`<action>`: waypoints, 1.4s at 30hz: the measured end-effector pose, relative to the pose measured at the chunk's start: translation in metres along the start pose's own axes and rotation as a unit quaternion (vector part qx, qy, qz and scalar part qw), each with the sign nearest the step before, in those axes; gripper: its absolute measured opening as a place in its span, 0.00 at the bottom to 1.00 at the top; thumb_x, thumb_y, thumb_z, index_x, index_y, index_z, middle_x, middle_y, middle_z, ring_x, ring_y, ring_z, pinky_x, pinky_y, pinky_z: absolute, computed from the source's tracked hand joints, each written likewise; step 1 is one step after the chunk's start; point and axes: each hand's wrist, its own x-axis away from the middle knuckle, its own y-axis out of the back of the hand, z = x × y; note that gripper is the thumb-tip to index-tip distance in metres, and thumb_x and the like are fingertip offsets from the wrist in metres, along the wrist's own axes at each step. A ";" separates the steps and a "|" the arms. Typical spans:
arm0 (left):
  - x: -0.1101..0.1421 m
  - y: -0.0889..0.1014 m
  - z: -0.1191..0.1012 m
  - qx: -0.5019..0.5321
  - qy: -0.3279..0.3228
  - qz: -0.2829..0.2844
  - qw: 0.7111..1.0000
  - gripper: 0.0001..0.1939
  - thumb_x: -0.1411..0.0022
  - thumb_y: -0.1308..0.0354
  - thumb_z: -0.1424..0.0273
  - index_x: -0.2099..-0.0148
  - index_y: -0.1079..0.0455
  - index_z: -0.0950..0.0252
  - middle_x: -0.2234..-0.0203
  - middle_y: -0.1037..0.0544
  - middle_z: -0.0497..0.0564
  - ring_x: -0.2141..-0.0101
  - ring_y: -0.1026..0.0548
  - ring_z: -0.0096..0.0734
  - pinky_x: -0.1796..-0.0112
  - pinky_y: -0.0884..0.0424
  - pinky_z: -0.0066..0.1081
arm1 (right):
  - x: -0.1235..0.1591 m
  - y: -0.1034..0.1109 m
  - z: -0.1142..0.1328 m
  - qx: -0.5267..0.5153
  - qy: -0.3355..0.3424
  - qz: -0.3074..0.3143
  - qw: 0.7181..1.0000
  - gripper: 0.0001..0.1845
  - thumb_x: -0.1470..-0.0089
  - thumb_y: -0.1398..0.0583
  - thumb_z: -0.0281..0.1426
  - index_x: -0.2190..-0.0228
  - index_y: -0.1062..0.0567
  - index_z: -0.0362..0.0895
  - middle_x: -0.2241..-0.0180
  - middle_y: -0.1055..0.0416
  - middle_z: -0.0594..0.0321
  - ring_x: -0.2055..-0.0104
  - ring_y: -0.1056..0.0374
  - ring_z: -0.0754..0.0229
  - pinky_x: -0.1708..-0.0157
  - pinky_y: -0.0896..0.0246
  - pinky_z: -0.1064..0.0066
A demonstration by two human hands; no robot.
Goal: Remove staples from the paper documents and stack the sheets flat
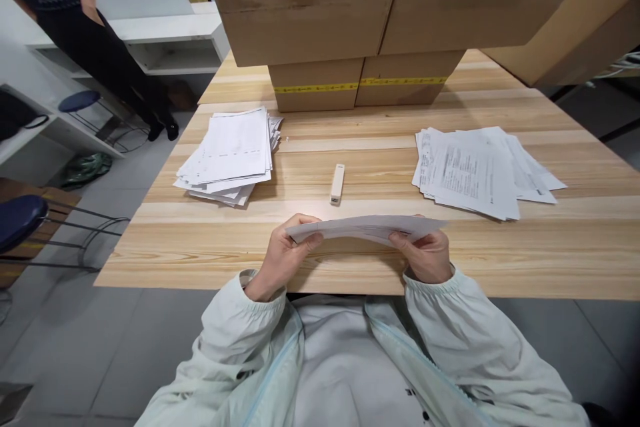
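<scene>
Between my two hands a white sheet of paper is held above the table's near edge, bowed and seen almost edge-on. My left hand pinches its left end, thumb on top. At the other end my right hand grips it the same way. Whether it is one sheet or more, I cannot tell. Just beyond the paper lies a slim white stapler-like object. A thick, uneven stack of papers is at the left, and a looser fanned pile of printed papers at the right.
Large cardboard boxes are stacked at the back of the wooden table. Another carton stands at the far right. A person stands at the upper left, near white shelving and blue stools.
</scene>
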 end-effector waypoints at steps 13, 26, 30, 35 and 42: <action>0.020 0.001 0.000 0.045 0.125 -0.030 0.991 0.19 0.41 0.35 0.56 0.58 0.23 0.67 0.62 0.18 0.56 0.61 0.22 0.40 0.58 0.27 0.36 | 0.007 0.013 0.008 -0.024 -0.092 0.063 0.993 0.12 0.50 0.32 0.43 0.70 0.20 0.48 0.71 0.21 0.62 0.71 0.26 0.57 0.70 0.28 0.66; -0.008 0.032 -0.017 -0.032 0.233 0.141 0.962 0.26 0.41 0.36 0.61 0.44 0.37 0.64 0.74 0.23 0.48 0.75 0.28 0.27 0.75 0.38 0.25 | -0.041 -0.009 0.015 0.018 -0.331 0.372 0.867 0.28 0.59 0.32 0.54 0.79 0.29 0.41 0.81 0.31 0.67 0.79 0.37 0.67 0.80 0.45 0.74; -0.009 0.014 0.000 -0.054 0.213 0.123 0.968 0.25 0.45 0.38 0.71 0.46 0.41 0.61 0.79 0.31 0.39 0.80 0.33 0.23 0.78 0.43 0.23 | -0.048 -0.011 0.010 0.020 -0.314 0.340 0.886 0.25 0.60 0.30 0.47 0.68 0.26 0.41 0.82 0.33 0.71 0.79 0.35 0.65 0.78 0.43 0.73; 0.008 -0.006 0.013 0.013 0.233 0.038 0.972 0.15 0.45 0.44 0.72 0.57 0.44 0.59 0.82 0.37 0.36 0.84 0.39 0.21 0.80 0.47 0.22 | -0.031 0.004 0.004 0.028 -0.260 0.266 0.928 0.28 0.56 0.32 0.40 0.55 0.32 0.44 0.78 0.32 0.73 0.78 0.35 0.64 0.77 0.41 0.72; 0.007 -0.018 0.010 -0.006 0.251 0.140 0.958 0.08 0.46 0.44 0.72 0.61 0.32 0.65 0.84 0.41 0.38 0.83 0.43 0.19 0.78 0.47 0.23 | -0.060 -0.002 -0.009 0.158 -0.116 0.217 0.956 0.12 0.56 0.35 0.38 0.72 0.23 0.42 0.73 0.24 0.61 0.70 0.32 0.61 0.69 0.38 0.68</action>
